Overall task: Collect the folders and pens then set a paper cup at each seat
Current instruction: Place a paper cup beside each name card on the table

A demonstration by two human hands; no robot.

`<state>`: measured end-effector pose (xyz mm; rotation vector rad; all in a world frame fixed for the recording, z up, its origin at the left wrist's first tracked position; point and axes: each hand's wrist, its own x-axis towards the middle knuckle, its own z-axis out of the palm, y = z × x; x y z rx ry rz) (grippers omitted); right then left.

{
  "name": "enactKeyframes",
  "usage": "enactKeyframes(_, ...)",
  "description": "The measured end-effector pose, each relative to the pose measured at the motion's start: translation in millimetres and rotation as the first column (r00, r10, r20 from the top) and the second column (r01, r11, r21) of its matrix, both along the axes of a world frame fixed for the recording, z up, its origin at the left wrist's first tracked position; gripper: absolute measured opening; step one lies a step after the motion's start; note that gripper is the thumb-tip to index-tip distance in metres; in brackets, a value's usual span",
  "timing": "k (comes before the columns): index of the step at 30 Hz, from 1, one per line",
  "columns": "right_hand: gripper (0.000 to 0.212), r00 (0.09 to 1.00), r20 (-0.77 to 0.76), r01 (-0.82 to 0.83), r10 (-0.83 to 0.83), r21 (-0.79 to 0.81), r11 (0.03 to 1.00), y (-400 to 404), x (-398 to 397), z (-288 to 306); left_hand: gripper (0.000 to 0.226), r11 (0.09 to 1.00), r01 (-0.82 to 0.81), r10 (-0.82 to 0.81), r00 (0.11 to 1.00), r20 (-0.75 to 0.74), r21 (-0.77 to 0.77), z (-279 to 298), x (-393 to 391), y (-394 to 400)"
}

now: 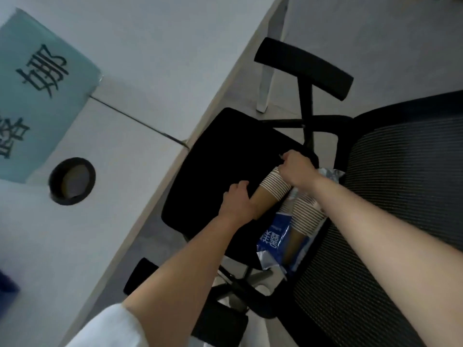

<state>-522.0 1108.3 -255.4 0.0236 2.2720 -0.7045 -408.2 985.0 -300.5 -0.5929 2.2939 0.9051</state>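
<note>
A stack of brown paper cups [269, 194] with white rims lies on its side on the black seat of an office chair [225, 156]. My left hand [236, 200] grips the stack's brown lower end. My right hand [297, 170] curls round the rim end of the same stack. A second stack of cups [302, 221] lies beside it, half inside a torn blue and white plastic wrapper [271, 242].
The white table [130, 126] runs along the left, with a teal name card [37, 96] and a round black cable hole [72, 181]. The chair's mesh backrest [390, 196] fills the right. Its armrests [303, 67] stand near the table edge. Grey floor lies beyond.
</note>
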Motion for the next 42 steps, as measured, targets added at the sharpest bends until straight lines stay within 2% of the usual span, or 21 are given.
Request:
enactKeyframes(1,0.018,0.999,0.007,-0.038,0.038,0.029,0.999,0.8,-4.8,-11.4,0.086,1.000,0.023,-0.023,1.000,0.017,-0.018,-12.6,-4.2,0.6)
enactKeyframes(2,0.016,0.997,0.011,-0.076,0.076,0.062,0.995,1.7,-7.5,-19.8,0.089,0.999,0.046,-0.045,0.998,0.037,-0.029,-21.9,-6.7,1.8)
enactKeyframes(5,0.040,0.983,0.060,-0.179,0.172,0.124,0.976,-0.4,-6.7,-36.8,0.093,0.995,0.098,-0.097,0.992,0.081,-0.007,-46.7,-10.1,9.1)
enactKeyframes(7,0.042,0.971,0.085,-0.234,0.224,0.147,0.961,3.1,-4.9,-52.5,0.093,0.993,0.122,-0.122,0.989,0.079,0.008,-62.2,-9.4,15.2)
enactKeyframes(9,0.037,0.962,0.084,-0.271,0.261,0.156,0.950,7.6,-3.0,-64.7,0.083,0.989,0.144,-0.144,0.989,0.019,-0.014,-77.7,-7.0,19.1)
enactKeyframes(13,0.027,0.965,0.077,-0.258,0.251,0.102,0.961,12.6,-3.2,-70.2,0.071,0.989,0.144,-0.146,0.984,-0.105,-0.025,-91.0,-0.2,18.0)
enactKeyframes(18,0.029,0.982,0.088,-0.171,0.166,0.059,0.983,15.7,-3.2,-53.4,0.083,0.988,0.144,-0.149,0.980,-0.129,-0.048,-79.1,7.5,10.2)
enactKeyframes(21,0.028,0.987,0.062,-0.145,0.145,-0.017,0.989,20.8,0.2,-31.5,0.091,0.987,0.158,-0.158,0.980,-0.121,-0.013,-46.3,14.3,0.3)
enactKeyframes(24,0.030,0.985,0.089,-0.142,0.150,-0.088,0.986,19.8,9.2,5.9,0.102,0.985,0.132,-0.122,0.988,-0.093,0.115,3.0,19.1,-9.4)
enactKeyframes(27,0.031,0.987,0.085,-0.127,0.140,-0.136,0.982,14.7,24.3,60.5,0.115,0.971,0.154,-0.135,0.984,-0.113,0.181,60.9,28.2,-19.7)
enactKeyframes(29,0.030,0.989,0.081,-0.111,0.128,-0.182,0.977,11.7,36.9,105.7,0.120,0.962,0.212,-0.185,0.969,-0.162,0.173,102.8,38.9,-22.1)
enactKeyframes(33,0.024,0.992,0.096,-0.050,0.078,-0.273,0.961,8.2,63.3,185.0,0.114,0.974,0.225,-0.210,0.939,-0.272,0.024,173.5,61.6,-23.7)
enactKeyframes(37,0.021,0.997,0.069,-0.020,0.045,-0.324,0.946,3.0,97.8,252.4,0.106,0.973,0.227,-0.197,0.898,-0.393,0.032,233.6,97.6,-34.0)
enactKeyframes(42,0.019,0.999,0.027,-0.017,0.029,-0.366,0.930,-14.2,141.1,298.4,0.101,0.978,0.200,-0.146,0.868,-0.474,0.065,279.4,135.7,-52.9)
